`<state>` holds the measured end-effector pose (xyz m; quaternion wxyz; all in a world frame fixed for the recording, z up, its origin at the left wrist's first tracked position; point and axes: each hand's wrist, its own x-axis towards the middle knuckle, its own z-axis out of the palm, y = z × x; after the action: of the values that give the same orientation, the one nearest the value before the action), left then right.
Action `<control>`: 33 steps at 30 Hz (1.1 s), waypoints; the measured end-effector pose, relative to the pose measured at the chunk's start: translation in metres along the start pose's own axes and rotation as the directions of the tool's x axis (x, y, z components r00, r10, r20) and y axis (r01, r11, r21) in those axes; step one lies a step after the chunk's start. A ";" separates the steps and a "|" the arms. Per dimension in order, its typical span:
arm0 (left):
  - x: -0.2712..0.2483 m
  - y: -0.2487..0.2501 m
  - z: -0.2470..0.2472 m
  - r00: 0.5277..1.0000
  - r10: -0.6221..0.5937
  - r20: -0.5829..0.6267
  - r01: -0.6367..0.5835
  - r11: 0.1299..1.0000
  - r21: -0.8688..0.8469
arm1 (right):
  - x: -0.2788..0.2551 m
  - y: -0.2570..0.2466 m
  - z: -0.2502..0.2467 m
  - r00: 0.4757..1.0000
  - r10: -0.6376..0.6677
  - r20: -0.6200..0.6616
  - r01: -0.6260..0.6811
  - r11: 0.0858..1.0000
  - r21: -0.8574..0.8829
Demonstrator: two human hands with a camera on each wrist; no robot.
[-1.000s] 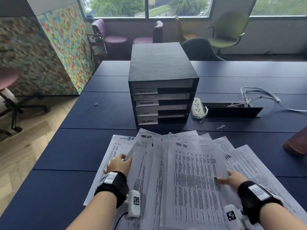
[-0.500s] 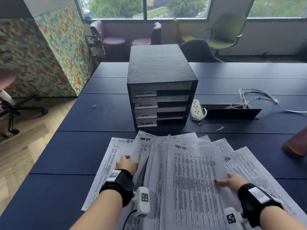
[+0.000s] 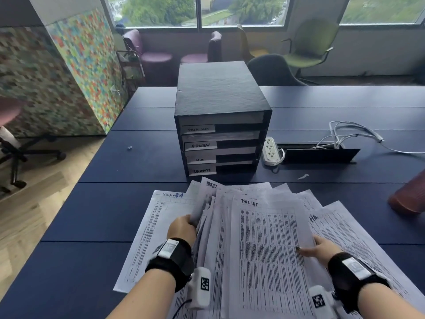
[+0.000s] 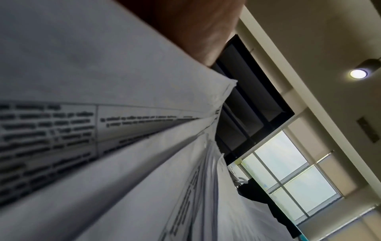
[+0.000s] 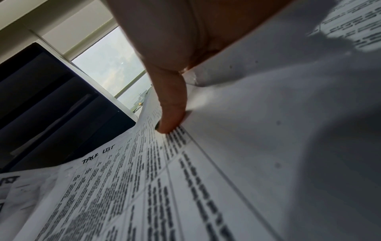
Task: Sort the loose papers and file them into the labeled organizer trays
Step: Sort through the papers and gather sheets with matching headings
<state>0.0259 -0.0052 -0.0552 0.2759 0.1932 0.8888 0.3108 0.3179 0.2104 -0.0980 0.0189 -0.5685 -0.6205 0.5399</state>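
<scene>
A fanned stack of printed papers [image 3: 264, 238] lies on the dark blue table [image 3: 92, 215] in front of a black organizer [image 3: 220, 100]. Its trays are labelled TASK LIST [image 3: 199, 129], ADMIN [image 3: 200, 145], H.R and SECURITY [image 3: 202, 170]. My left hand [image 3: 184, 226] grips the left edges of several sheets and lifts them off a sheet headed SECURITY [image 3: 147, 226]. My right hand [image 3: 322, 248] pinches the right edge of the top sheet, headed TASK LIST; its thumb [image 5: 171, 114] lies on the print and its fingers are hidden underneath. A sheet marked H.R [image 3: 345, 231] pokes out at the right.
Right of the organizer are a white power strip [image 3: 270, 150], an open cable hatch [image 3: 319, 155] and loose white cables [image 3: 351, 134]. A red-brown object [image 3: 411, 196] stands at the table's right edge. Chairs stand beyond the table, and a colourful partition [image 3: 80, 65] is to the left.
My left hand has slid right from the SECURITY sheet and taken hold of the stack's left edges, raising them. My right hand has stayed put.
</scene>
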 end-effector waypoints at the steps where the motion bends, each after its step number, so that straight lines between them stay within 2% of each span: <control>1: -0.002 -0.001 -0.002 0.999 0.006 -0.040 -0.006 1.000 -0.004 | 0.001 0.001 0.000 1.000 0.000 0.001 0.000 1.000 -0.003; 4: -0.008 0.003 -0.020 0.984 -0.028 -0.175 0.004 0.991 -0.134 | 0.001 0.002 -0.001 1.000 0.003 0.001 -0.003 1.000 -0.015; 6: -0.011 0.012 -0.041 0.957 -0.017 -0.288 -0.055 0.969 -0.242 | 0.003 0.003 0.000 1.000 -0.003 -0.004 0.003 1.000 -0.006; 8: -0.013 0.021 -0.061 0.926 0.040 -0.376 -0.155 0.947 -0.280 | 0.002 0.001 0.000 1.000 -0.027 0.012 0.027 0.999 -0.029; 13: -0.021 0.049 -0.102 0.846 0.171 -0.504 -0.393 0.840 -0.375 | -0.002 -0.002 -0.002 0.999 -0.027 0.031 0.026 0.999 0.020; 18: -0.029 0.073 -0.135 0.753 0.232 -0.615 -0.522 0.780 -0.344 | -0.006 0.002 0.002 0.999 -0.033 0.029 0.032 0.998 0.049; 20: -0.032 0.079 -0.137 0.737 0.259 -0.624 -0.557 0.756 -0.344 | -0.011 -0.001 0.003 0.999 -0.042 0.018 0.039 0.993 0.114; 21: -0.035 0.082 -0.136 0.743 0.268 -0.613 -0.568 0.736 -0.367 | -0.012 -0.001 0.003 0.999 -0.031 0.016 0.028 0.985 0.171; 23: -0.037 0.083 -0.124 0.796 0.283 -0.536 -0.547 0.716 -0.434 | -0.020 -0.006 0.002 1.000 -0.007 0.025 -0.001 0.961 0.275; 26: -0.038 0.074 -0.090 0.896 0.302 -0.324 -0.439 0.711 -0.549 | -0.033 -0.015 0.002 0.998 -0.045 0.044 0.024 0.916 0.400; 27: -0.038 0.069 -0.077 0.926 0.286 -0.245 -0.376 0.736 -0.562 | -0.035 -0.016 0.002 0.997 -0.048 0.052 0.021 0.905 0.424; 29: -0.038 0.058 -0.049 0.972 0.209 -0.105 -0.233 0.819 -0.525 | -0.037 -0.017 0.002 0.996 -0.068 0.056 0.032 0.872 0.488; 31: -0.038 0.043 -0.023 0.994 0.107 -0.010 -0.101 0.896 -0.432 | -0.039 -0.021 0.004 0.991 -0.100 0.086 0.037 0.839 0.542; 33: -0.039 0.035 -0.006 0.999 0.020 0.044 0.002 0.893 -0.450 | -0.043 -0.026 0.007 0.985 -0.129 0.110 0.042 0.816 0.576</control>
<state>0.0579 -0.0023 -0.0139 0.3327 0.1357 0.7851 0.5046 0.3103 0.1804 -0.0576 0.1678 -0.4675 -0.4549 0.7392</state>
